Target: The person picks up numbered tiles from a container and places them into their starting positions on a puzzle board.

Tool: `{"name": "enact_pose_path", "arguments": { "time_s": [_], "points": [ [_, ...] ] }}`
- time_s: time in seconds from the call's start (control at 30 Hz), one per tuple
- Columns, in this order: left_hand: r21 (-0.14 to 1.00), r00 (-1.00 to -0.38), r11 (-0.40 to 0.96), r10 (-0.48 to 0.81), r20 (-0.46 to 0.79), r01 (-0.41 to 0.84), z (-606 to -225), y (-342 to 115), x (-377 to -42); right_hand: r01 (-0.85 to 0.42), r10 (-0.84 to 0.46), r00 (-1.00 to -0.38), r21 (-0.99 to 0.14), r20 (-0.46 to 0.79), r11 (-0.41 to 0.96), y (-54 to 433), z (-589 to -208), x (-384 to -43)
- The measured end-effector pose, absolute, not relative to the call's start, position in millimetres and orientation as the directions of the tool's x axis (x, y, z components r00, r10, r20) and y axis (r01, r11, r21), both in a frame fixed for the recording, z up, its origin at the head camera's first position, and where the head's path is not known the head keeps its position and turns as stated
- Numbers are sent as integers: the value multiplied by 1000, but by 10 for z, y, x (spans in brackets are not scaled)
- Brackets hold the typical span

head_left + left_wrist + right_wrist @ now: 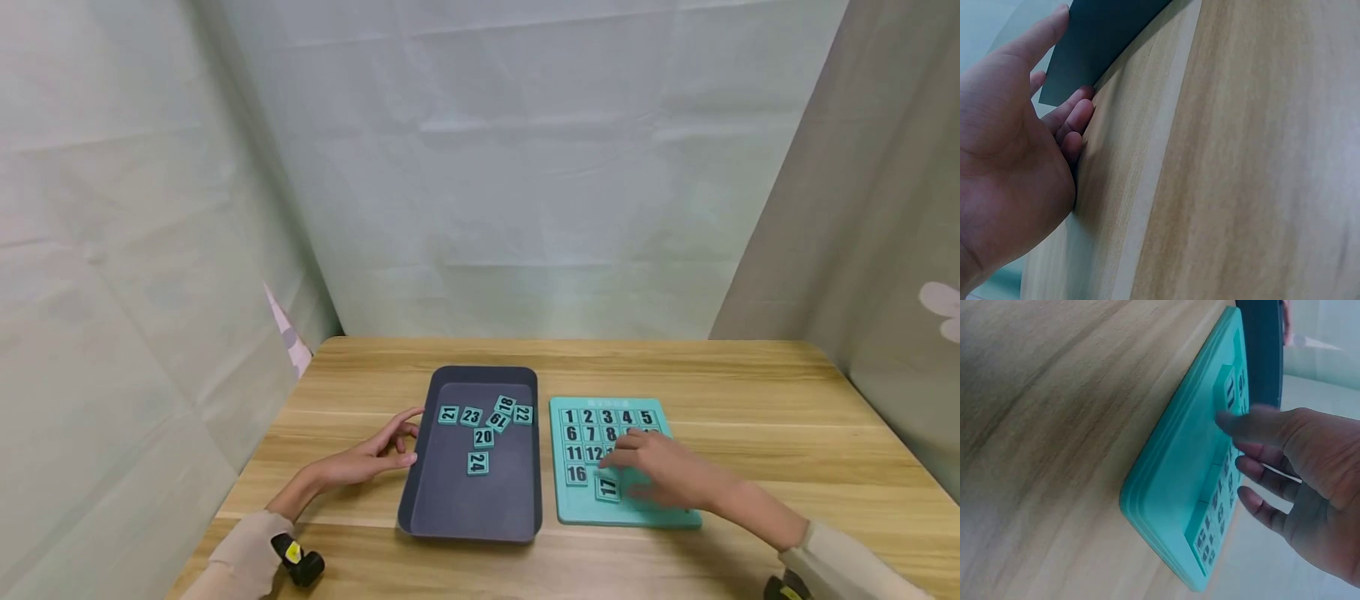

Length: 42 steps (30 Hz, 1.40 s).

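By the left hand (360, 463), its thumb and fingers parted, the left rim of a dark grey rectangular tray (465, 512) is being touched; inside, seven turquoise square number tiles (483, 437) are being held; rightward, a turquoise square board (588, 510) is being overhung by the right hand (667, 468), fingers spread, while the sideways turquoise tile 17 (607, 487) is being borne on it, right of tile 16 (576, 474)

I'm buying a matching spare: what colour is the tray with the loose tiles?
The tray is dark bluish grey, best seen in the head view.
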<state>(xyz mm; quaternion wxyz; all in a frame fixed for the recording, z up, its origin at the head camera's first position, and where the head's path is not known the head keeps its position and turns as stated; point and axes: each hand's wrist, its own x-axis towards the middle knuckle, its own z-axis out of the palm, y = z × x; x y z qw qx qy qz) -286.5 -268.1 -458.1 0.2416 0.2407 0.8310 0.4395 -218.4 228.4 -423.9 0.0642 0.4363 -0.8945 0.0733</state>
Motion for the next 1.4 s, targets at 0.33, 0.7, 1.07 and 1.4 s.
{"name": "enact_pose_path", "arguments": {
  "time_s": [0.33,0.7,1.07,1.4],
  "points": [
    [849,-762,486,624,-171,208,-4581,-2682,-2872,-827,-807,-562,-125,179,548,2255,-4270,-2200],
    [844,-770,502,609,-189,189,-4581,-2681,-2860,-753,-730,-657,-130,188,645,2282,-4314,-2174],
    [850,-760,487,625,-179,199,-4554,-2667,-2861,-708,-668,-701,-131,249,694,2225,-4356,-2206],
    [852,-756,479,632,-167,213,-4569,-2682,-2858,-712,-660,-695,-145,284,687,2202,-4391,-2235]
  ]
}}
